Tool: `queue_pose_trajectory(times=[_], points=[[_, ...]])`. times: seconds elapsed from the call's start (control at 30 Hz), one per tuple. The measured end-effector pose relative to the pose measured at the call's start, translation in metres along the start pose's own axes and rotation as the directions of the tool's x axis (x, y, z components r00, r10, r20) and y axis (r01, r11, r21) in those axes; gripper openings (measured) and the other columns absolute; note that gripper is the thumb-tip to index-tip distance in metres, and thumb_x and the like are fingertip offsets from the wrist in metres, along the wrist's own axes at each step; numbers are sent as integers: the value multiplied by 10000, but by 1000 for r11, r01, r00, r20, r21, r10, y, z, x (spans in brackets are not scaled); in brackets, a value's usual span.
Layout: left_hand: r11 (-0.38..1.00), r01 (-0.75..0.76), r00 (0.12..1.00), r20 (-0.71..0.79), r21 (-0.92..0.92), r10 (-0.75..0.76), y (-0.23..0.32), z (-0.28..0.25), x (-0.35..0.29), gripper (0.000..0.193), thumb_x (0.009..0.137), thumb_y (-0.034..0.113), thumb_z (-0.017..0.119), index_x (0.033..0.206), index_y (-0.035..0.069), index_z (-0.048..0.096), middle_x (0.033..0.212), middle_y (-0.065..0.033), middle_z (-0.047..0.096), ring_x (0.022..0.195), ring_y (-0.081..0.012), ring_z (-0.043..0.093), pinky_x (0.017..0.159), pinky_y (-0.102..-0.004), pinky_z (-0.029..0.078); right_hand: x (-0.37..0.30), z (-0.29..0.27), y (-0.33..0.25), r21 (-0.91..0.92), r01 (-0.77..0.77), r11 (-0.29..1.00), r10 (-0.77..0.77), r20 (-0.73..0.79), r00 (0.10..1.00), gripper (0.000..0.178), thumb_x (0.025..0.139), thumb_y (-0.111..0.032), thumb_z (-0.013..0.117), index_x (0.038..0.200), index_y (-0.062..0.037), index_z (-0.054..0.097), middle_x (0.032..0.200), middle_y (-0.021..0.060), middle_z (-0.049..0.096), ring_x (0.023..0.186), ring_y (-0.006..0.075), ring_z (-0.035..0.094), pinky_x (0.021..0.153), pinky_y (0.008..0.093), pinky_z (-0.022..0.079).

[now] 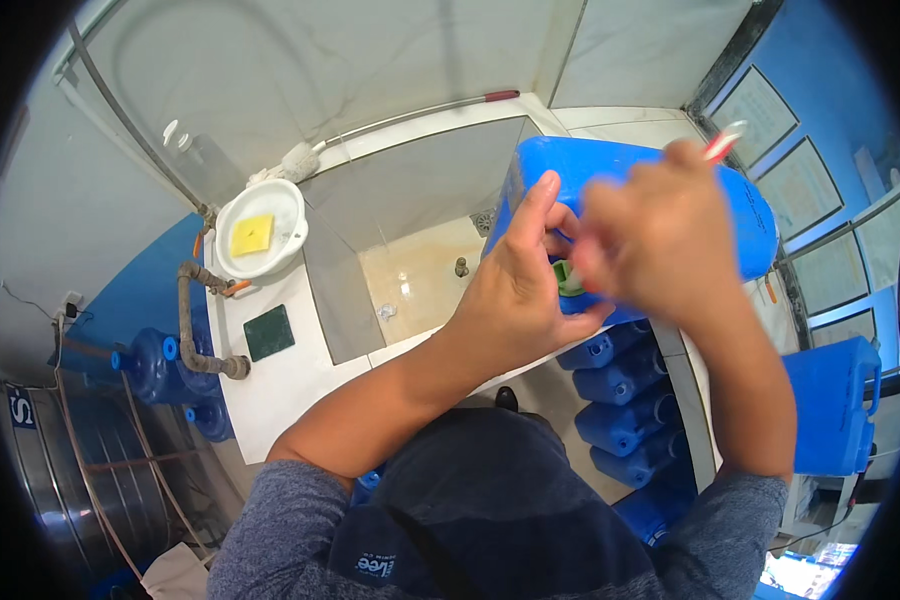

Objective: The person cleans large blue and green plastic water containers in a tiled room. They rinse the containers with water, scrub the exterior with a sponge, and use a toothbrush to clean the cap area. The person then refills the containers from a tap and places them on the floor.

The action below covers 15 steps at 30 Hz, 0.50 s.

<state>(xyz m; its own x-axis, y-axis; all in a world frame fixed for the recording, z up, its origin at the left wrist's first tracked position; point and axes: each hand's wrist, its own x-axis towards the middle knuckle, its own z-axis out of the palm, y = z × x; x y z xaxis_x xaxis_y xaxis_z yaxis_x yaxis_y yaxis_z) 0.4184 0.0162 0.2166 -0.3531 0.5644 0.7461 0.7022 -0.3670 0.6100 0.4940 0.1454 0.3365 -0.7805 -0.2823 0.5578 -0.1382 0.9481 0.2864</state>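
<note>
A blue plastic water jug (610,160) lies across the right end of the sink. In front of it my left hand (520,270) curls its fingers and thumb around a small green plastic fitting (569,279). My right hand (660,235), smeared by motion, is closed on a slim red-and-white handle (725,142), probably a brush. The handle's far end sticks out above the fist. Its lower end meets the green fitting, but the fingers and blur hide the contact.
The tiled sink (410,290) has a drain and a small upright pipe. To the left are a white basin (295,215) with a yellow sponge (252,235), a dark green pad (269,333) and a pipe (185,310). A long-handled brush (410,115) lies behind; blue jugs (620,390) stand below.
</note>
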Motion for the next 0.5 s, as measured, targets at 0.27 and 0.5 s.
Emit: queue_pose_trajectory(times=[0.27, 0.5], points=[[988, -150, 987, -71, -43, 147, -2, -8, -1, 1360, 664, 61, 919, 1572, 54, -93, 1205, -221, 570, 935, -313, 673, 807, -397, 544, 2, 6, -15, -41, 39, 998, -41, -36, 999, 207, 635, -209, 750, 649, -152, 552, 513, 15, 523, 539, 202, 552, 675, 376, 403], [996, -76, 996, 32, -45, 77, 0, -15, 0, 1431, 717, 80, 914, 1540, 136, -255, 1343, -212, 543, 1081, -248, 655, 877, -345, 492, 0, 12, -29, -51, 113, 992, -111, 42, 993, 249, 603, -119, 750, 639, -148, 505, 533, -3, 477, 571, 204, 532, 691, 384, 422]])
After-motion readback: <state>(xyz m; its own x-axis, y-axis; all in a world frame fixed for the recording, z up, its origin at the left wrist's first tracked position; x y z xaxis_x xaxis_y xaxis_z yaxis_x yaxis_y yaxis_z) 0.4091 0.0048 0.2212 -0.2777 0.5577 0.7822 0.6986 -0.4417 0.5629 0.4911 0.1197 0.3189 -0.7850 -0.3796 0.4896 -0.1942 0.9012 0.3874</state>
